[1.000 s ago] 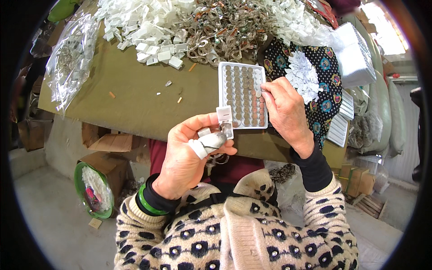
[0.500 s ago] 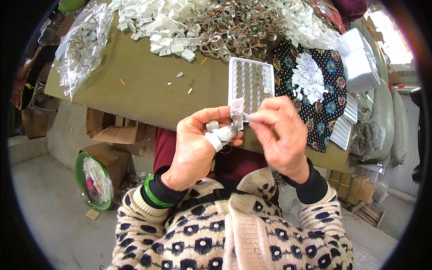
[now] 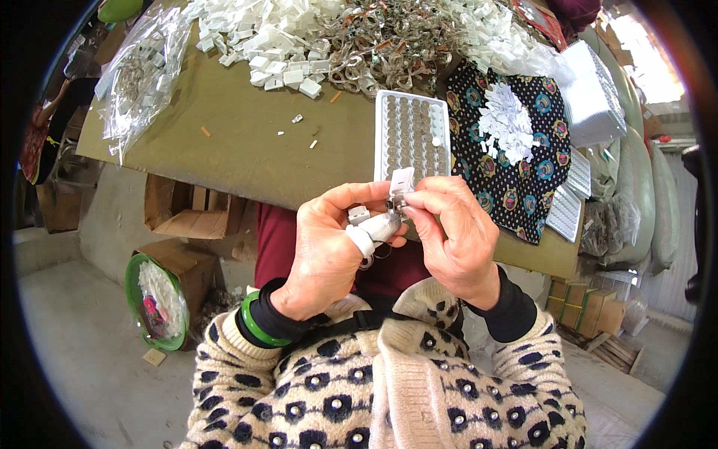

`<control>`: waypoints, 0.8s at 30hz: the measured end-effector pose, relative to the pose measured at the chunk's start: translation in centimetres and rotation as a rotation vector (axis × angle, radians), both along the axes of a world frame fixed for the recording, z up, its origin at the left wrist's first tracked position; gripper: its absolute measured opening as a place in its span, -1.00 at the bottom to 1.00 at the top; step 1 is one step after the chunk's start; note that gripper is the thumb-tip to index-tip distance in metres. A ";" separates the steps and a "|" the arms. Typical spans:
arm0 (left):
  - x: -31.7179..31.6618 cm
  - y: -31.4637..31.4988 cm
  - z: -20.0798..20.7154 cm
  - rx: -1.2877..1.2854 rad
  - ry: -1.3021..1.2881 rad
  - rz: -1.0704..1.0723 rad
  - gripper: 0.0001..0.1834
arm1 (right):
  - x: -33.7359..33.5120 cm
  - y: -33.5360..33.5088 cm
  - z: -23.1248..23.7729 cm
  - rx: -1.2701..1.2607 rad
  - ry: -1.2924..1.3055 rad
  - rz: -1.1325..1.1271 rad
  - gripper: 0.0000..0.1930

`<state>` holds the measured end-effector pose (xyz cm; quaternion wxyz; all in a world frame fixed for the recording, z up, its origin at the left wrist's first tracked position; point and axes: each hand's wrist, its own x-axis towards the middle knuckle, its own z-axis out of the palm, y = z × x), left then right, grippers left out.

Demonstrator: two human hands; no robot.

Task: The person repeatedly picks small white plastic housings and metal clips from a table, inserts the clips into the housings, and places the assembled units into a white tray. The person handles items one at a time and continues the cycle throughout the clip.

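at frame centre the left hand [image 3: 321,243] grips a small white case [image 3: 402,182]; the right hand [image 3: 461,243] is at it, thumb and forefinger nearly together, any hold hidden. an olive table [image 3: 247,142] crosses the upper frame; green basin [image 3: 176,343], grey floor [image 3: 71,329] lower left.

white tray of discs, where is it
In the head view, the white tray lies right of centre on the table, beyond the right hand, left of the patterned cloth.

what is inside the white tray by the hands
Rows of small round discs sit in the tray, with one paler piece toward its right side. The left hand, right hand and white case cover its near end, so that part's contents cannot be seen.
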<state>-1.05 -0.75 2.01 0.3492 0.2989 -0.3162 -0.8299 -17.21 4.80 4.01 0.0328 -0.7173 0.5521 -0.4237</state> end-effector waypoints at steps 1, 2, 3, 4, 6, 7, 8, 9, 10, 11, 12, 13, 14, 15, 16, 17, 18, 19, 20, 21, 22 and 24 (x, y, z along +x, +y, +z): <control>0.1 0.1 0.0 -0.004 0.016 0.001 -0.65 | 0.1 0.0 -0.1 -0.004 -0.004 0.003 -0.70; 0.1 0.2 0.0 -0.014 -0.009 -0.002 -0.64 | 0.1 0.0 -0.2 0.004 -0.005 0.011 -0.71; 0.2 0.3 0.0 -0.019 -0.013 -0.001 -0.64 | 0.1 0.0 -0.2 -0.001 -0.019 0.017 -0.72; 0.2 0.3 -0.1 -0.025 -0.017 -0.002 -0.63 | 0.1 0.1 -0.2 0.024 0.011 0.030 -0.74; 0.1 0.4 -0.3 -0.030 -0.001 0.004 -0.66 | -0.1 0.2 0.0 0.040 0.035 0.053 -0.78; 0.0 0.4 -0.5 -0.029 0.007 0.007 -0.67 | -0.2 0.3 0.1 0.073 0.027 0.069 -0.83; 0.0 0.4 -0.7 -0.009 0.010 0.004 -0.69 | -0.5 0.2 0.3 0.113 -0.037 0.088 -0.84; 0.1 0.3 -0.8 0.013 0.011 -0.002 -0.70 | -1.0 0.1 0.5 0.161 -0.098 0.113 -0.84; 0.1 0.1 -1.0 0.036 0.012 -0.008 -0.71 | -1.6 -0.2 0.6 0.226 -0.164 0.131 -0.85; 0.2 0.0 -1.1 0.059 0.029 -0.013 -0.73 | -2.2 -0.7 0.4 0.140 -0.177 0.059 -0.87; 0.4 -0.1 -1.2 0.083 0.046 -0.017 -0.75 | -2.8 -1.3 0.2 0.102 -0.057 -0.067 -0.85; 0.4 -0.3 -1.3 0.100 0.060 -0.020 -0.77 | -3.4 -2.1 -0.3 0.039 0.049 -0.146 -0.84; 0.4 -0.3 -1.4 0.095 0.078 -0.024 -0.77 | -3.9 -2.9 -0.9 -0.010 0.154 -0.231 -0.83; 0.4 -0.4 -1.4 0.083 0.095 -0.025 -0.77 | -4.3 -3.4 -1.4 0.003 0.221 -0.253 -0.83; 0.4 -0.5 -1.5 0.070 0.110 -0.027 -0.77 | -4.7 -3.9 -1.9 0.016 0.289 -0.274 -0.82; 0.4 -0.7 -1.5 0.070 0.126 -0.037 -0.75 | -4.9 -4.1 -2.4 0.022 0.353 -0.292 -0.82; 0.4 -0.9 -1.5 0.070 0.140 -0.048 -0.74 | -5.2 -4.1 -2.6 0.050 0.370 -0.295 -0.82; 0.4 -1.0 -1.5 0.069 0.155 -0.058 -0.72 | -5.4 -4.1 -2.8 0.071 0.383 -0.295 -0.82; 0.4 -1.2 -1.4 0.078 0.145 -0.060 -0.70 | -5.5 -4.1 -3.0 0.090 0.395 -0.296 -0.82; 0.4 -1.2 -1.3 0.087 0.133 -0.063 -0.68 | -5.7 -4.1 -2.9 0.121 0.369 -0.287 -0.85; 0.3 -1.3 -1.3 0.096 0.130 -0.067 -0.65 | -5.8 -4.2 -2.8 0.128 0.358 -0.276 -0.85; 0.3 -1.4 -1.2 0.152 0.177 -0.058 -0.69 | -5.8 -4.5 -2.3 0.136 0.329 -0.256 -0.87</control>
